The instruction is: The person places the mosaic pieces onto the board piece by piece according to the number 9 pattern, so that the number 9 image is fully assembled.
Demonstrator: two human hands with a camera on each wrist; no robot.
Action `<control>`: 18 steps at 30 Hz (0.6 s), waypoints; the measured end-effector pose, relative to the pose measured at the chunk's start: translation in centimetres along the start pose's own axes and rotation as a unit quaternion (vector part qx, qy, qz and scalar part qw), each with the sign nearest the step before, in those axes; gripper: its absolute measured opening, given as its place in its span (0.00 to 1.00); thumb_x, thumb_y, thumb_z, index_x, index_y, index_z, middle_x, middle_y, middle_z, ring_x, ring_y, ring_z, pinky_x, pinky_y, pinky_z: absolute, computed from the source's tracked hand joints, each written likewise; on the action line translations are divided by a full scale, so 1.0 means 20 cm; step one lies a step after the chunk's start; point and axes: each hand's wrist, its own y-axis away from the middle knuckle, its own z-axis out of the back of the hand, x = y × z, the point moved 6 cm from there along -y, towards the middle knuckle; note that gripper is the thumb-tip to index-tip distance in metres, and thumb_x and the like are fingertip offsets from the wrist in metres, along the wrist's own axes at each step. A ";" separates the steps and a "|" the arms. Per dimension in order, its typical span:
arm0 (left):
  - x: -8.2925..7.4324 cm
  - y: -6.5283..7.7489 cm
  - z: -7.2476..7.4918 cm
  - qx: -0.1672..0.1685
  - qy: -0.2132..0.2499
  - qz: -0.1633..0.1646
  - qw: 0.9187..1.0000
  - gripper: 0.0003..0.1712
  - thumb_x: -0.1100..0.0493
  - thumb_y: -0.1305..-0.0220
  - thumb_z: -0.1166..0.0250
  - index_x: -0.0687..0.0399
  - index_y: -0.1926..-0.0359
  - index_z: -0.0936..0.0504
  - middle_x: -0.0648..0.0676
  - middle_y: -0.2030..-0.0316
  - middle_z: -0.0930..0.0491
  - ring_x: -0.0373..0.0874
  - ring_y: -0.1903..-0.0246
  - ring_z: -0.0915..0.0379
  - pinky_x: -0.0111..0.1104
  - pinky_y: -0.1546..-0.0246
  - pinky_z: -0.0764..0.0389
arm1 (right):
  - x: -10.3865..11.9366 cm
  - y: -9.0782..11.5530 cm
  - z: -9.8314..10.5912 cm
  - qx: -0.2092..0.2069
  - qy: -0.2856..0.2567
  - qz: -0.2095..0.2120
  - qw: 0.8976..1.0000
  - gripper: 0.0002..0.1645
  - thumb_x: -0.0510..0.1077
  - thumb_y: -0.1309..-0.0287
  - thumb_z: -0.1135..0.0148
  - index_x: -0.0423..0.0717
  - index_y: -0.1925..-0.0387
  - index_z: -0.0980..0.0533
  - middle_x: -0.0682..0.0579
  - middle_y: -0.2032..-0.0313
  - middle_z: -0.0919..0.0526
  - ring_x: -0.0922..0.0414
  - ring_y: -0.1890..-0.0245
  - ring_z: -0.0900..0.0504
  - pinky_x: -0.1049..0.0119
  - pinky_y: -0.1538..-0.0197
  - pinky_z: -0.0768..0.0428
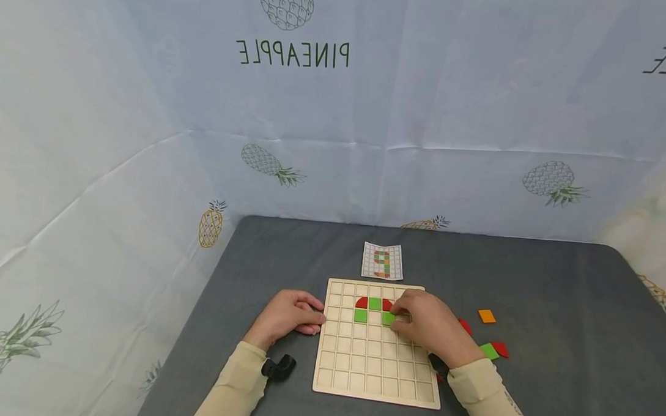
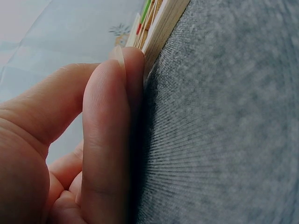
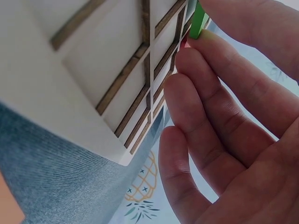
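A pale wooden grid board (image 1: 360, 362) lies flat on the table. Beside its left edge is my left hand (image 1: 287, 316), relaxed, with fingertips touching the board's side; in the left wrist view they meet the wooden edge (image 2: 166, 32). My right hand (image 1: 425, 321) reaches over the board's right half. Between thumb and index finger it pinches a green square tile (image 3: 198, 21), standing in a cell of the grid. Near it on the board sit a red quarter-round tile (image 1: 361, 302), a green tile (image 1: 375, 304), a second red tile (image 1: 387, 305) and another green tile (image 1: 360, 316).
Behind the board lies a pattern card (image 1: 382, 271) printed with a coloured grid figure. Loose tiles lie to the right: an orange one (image 1: 486, 316), a green one (image 1: 489, 350) and a red one (image 1: 501, 349), plus red ones partly hidden by the right arm. Pineapple-print cloth (image 1: 334, 183) borders the table.
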 end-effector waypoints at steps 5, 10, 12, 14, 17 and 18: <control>0.00 0.00 0.00 0.002 0.002 0.001 1.000 0.20 0.59 0.43 0.16 0.61 0.51 0.11 0.56 0.71 0.11 0.42 0.72 0.10 0.36 0.66 0.07 | 0.00 0.00 0.00 -0.001 0.004 0.005 1.000 0.09 0.43 0.46 0.18 0.52 0.62 0.09 0.60 0.62 0.12 0.62 0.61 0.20 0.59 0.52 0.13; 0.00 0.00 0.00 0.006 0.006 0.001 1.000 0.20 0.60 0.43 0.16 0.61 0.51 0.11 0.56 0.71 0.12 0.42 0.72 0.10 0.36 0.66 0.07 | 0.01 -0.01 0.01 -0.002 0.006 0.007 1.000 0.08 0.42 0.45 0.17 0.52 0.63 0.09 0.60 0.62 0.12 0.62 0.62 0.20 0.59 0.53 0.13; 0.00 0.00 0.01 0.006 0.007 0.003 1.000 0.20 0.60 0.43 0.16 0.61 0.51 0.11 0.57 0.71 0.11 0.42 0.72 0.10 0.36 0.66 0.06 | 0.01 -0.01 0.01 -0.001 0.007 0.006 1.000 0.08 0.43 0.45 0.18 0.52 0.63 0.09 0.59 0.62 0.11 0.62 0.62 0.20 0.60 0.54 0.13; 0.00 0.00 0.01 0.009 0.009 0.004 1.000 0.20 0.60 0.43 0.16 0.61 0.51 0.11 0.57 0.70 0.11 0.42 0.72 0.10 0.36 0.65 0.06 | 0.01 -0.01 0.01 -0.001 0.007 0.006 1.000 0.08 0.43 0.45 0.18 0.52 0.63 0.09 0.59 0.62 0.12 0.62 0.63 0.20 0.60 0.54 0.13; 0.00 0.00 0.01 0.011 0.010 0.003 1.000 0.20 0.60 0.42 0.17 0.61 0.50 0.11 0.57 0.70 0.11 0.42 0.71 0.09 0.36 0.65 0.06 | 0.01 -0.01 0.01 -0.003 0.008 0.008 1.000 0.07 0.42 0.45 0.18 0.53 0.63 0.09 0.60 0.63 0.12 0.63 0.63 0.21 0.60 0.55 0.14; 0.00 0.00 0.01 0.011 0.010 0.003 1.000 0.20 0.60 0.42 0.17 0.61 0.50 0.11 0.57 0.70 0.11 0.42 0.71 0.10 0.36 0.65 0.06 | 0.01 -0.01 0.01 -0.003 0.008 0.009 1.000 0.07 0.42 0.45 0.18 0.53 0.63 0.09 0.60 0.63 0.12 0.63 0.63 0.21 0.61 0.55 0.14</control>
